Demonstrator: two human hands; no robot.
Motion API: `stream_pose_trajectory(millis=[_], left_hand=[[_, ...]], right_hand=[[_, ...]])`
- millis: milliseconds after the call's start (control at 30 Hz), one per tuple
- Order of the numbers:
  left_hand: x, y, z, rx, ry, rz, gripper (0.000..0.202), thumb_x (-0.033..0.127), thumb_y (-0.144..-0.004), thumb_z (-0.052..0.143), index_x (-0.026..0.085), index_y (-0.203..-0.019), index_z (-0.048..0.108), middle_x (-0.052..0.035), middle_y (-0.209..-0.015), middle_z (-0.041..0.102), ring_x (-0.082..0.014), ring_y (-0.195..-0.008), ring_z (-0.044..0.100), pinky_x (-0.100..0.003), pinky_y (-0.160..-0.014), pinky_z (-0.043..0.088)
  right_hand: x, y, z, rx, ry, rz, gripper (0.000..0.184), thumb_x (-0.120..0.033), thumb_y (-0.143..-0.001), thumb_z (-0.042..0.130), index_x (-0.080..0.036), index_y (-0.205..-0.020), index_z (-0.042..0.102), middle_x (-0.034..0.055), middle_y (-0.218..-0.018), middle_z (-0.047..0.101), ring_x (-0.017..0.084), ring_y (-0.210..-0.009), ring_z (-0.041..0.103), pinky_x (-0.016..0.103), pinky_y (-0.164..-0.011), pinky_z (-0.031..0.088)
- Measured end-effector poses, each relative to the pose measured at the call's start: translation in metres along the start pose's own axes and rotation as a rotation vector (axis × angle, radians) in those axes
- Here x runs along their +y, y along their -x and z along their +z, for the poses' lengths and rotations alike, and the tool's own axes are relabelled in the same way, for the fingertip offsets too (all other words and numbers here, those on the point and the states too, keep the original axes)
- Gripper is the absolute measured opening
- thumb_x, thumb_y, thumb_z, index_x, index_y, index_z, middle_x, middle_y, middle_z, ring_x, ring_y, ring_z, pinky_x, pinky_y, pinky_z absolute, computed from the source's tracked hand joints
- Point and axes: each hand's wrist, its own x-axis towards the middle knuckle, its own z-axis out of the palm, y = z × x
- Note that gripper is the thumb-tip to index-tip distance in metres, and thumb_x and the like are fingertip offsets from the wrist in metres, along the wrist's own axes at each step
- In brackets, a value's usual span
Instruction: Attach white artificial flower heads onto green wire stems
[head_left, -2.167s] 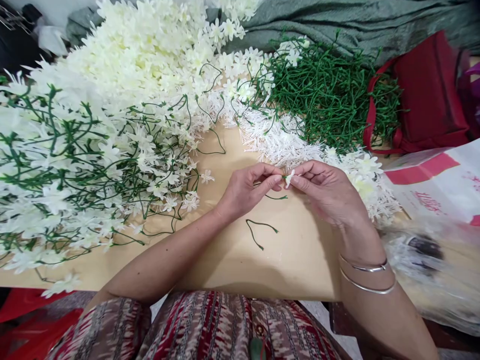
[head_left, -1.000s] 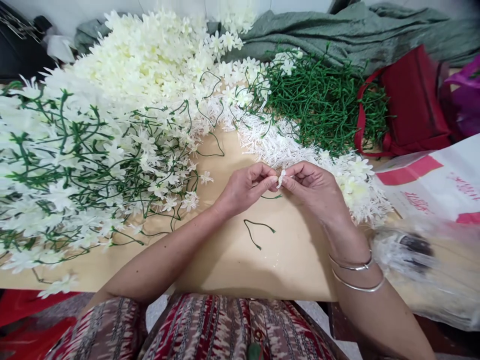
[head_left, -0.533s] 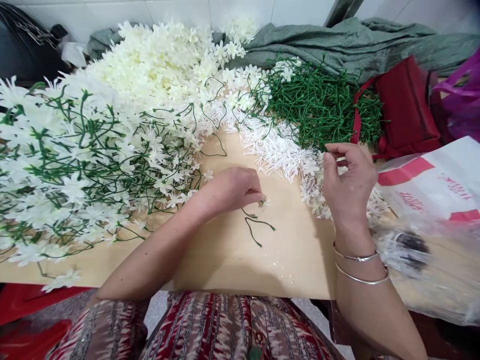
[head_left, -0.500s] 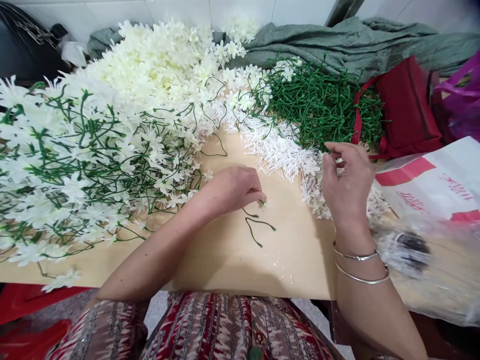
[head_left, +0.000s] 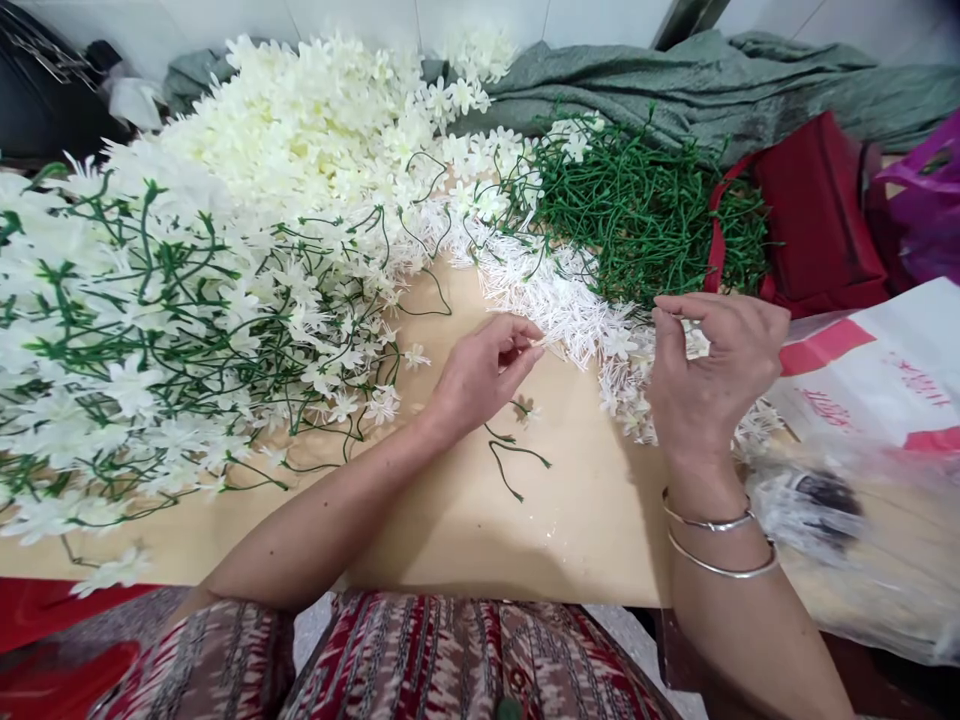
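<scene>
Left hand beside white stamens; right hand by green stems; I can't tell either's grip.

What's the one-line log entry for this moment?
Left hand: beside white filament pile, grip unclear | right hand: fingertips near green stem pile, grip unclear | loose green stem: on table | red bag: beside green stem pile

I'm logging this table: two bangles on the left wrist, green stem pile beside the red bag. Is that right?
Not quite: the head view shows the two bangles on the right wrist. The green stem pile is beside the red bag.
</scene>
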Motion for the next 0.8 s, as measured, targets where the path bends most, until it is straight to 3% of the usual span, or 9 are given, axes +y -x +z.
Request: stream_pose_trajectory(millis=[67, 167, 267, 433, 567, 667, 800], left_hand=[[-0.004, -0.001, 0.003, 0.061, 0.085, 0.034, 0.011, 0.025, -0.101, 0.065, 0.016, -0.107, 0.066, -0.0057, -0.097, 0.071, -0.0128, -0.079, 0.065, -0.025, -0.074, 0.055], [-0.003, -0.002, 0.002, 0.100, 0.139, 0.103, 0.015, 0.028, -0.101, 0.066, 0.017, -0.110, 0.069, -0.0080, -0.104, 0.074, -0.0130, -0.081, 0.068, -0.026, -0.078, 0.058], [0.002, -0.002, 0.001, 0.043, 0.166, 0.154, 0.022, 0.035, -0.101, 0.067, 0.019, -0.115, 0.071, -0.0101, -0.113, 0.076, -0.0143, -0.084, 0.070, -0.029, -0.082, 0.060], [0.000, -0.002, 0.002, -0.017, 0.202, 0.205, 0.022, 0.038, -0.098, 0.075, 0.020, -0.110, 0.075, -0.0094, -0.109, 0.074, -0.0170, -0.095, 0.069, -0.029, -0.081, 0.060], [-0.005, -0.003, 0.003, 0.033, 0.188, 0.132, 0.015, 0.036, -0.096, 0.076, 0.021, -0.093, 0.077, -0.0065, -0.098, 0.072, -0.0164, -0.091, 0.067, -0.029, -0.080, 0.057], [-0.005, -0.003, 0.003, 0.041, 0.232, -0.004, 0.020, 0.038, -0.099, 0.072, 0.020, -0.093, 0.074, -0.0039, -0.089, 0.073, -0.0144, -0.081, 0.066, -0.028, -0.078, 0.054], [-0.005, -0.003, 0.004, 0.050, 0.394, -0.127, 0.032, 0.049, -0.097, 0.074, 0.017, -0.094, 0.069, -0.0022, -0.084, 0.072, -0.0127, -0.076, 0.068, -0.027, -0.077, 0.055]], right_hand=[[-0.013, 0.004, 0.000, 0.026, -0.116, 0.016, 0.011, -0.035, -0.097, 0.069, -0.028, -0.090, 0.074, 0.0046, -0.092, 0.079, 0.026, -0.091, 0.070, 0.049, -0.093, 0.052], [-0.030, 0.014, 0.006, -0.070, -0.340, 0.174, 0.010, -0.036, -0.092, 0.076, -0.028, -0.096, 0.073, 0.0039, -0.094, 0.079, 0.023, -0.082, 0.071, 0.042, -0.077, 0.055], [-0.043, 0.025, 0.012, -0.193, -0.544, 0.306, 0.024, -0.037, -0.085, 0.083, -0.027, -0.095, 0.063, 0.0013, -0.088, 0.077, 0.021, -0.078, 0.074, 0.037, -0.070, 0.055], [-0.054, 0.034, 0.015, -0.366, -0.490, 0.271, 0.028, -0.035, -0.085, 0.080, -0.029, -0.099, 0.056, -0.0023, -0.085, 0.076, 0.017, -0.069, 0.070, 0.031, -0.062, 0.052], [-0.053, 0.033, 0.015, -0.376, -0.398, 0.198, 0.028, -0.030, -0.084, 0.081, -0.029, -0.098, 0.057, -0.0033, -0.087, 0.075, 0.014, -0.065, 0.066, 0.030, -0.063, 0.054], [-0.052, 0.033, 0.016, -0.366, -0.438, 0.198, 0.026, -0.029, -0.085, 0.080, -0.028, -0.102, 0.060, -0.0021, -0.090, 0.076, 0.016, -0.073, 0.069, 0.031, -0.069, 0.056], [-0.051, 0.033, 0.016, -0.368, -0.482, 0.211, 0.009, -0.027, -0.094, 0.070, -0.027, -0.101, 0.066, 0.0007, -0.093, 0.077, 0.018, -0.082, 0.073, 0.033, -0.072, 0.055]])
